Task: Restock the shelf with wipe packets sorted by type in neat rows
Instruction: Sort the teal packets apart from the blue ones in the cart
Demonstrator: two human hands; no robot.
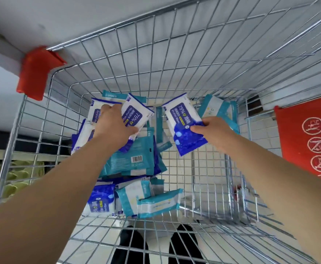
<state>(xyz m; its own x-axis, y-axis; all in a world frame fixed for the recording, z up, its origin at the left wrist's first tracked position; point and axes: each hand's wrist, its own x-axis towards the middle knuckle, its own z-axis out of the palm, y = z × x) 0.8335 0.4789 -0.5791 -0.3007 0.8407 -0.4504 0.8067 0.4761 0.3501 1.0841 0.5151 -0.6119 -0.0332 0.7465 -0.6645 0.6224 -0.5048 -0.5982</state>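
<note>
I look down into a wire shopping cart (175, 60). A heap of wipe packets lies at its left and middle: teal-and-white packets (133, 159) and blue-and-white alcohol wipe packets (100, 202). My left hand (114, 124) grips a blue-and-white alcohol wipe packet (136, 113) above the heap, its thumb at the packet's lower edge. My right hand (213, 132) pinches another blue-and-white alcohol wipe packet (184, 124) by its right edge, lifted over the cart's middle. More teal packets (218, 109) lean against the far wall behind my right hand.
A red plastic corner bumper (36, 73) caps the cart's far left corner. A red child-seat flap with warning icons (310, 136) hangs at the right. The right part of the cart floor is bare wire. My dark shoes (184, 244) show below the basket.
</note>
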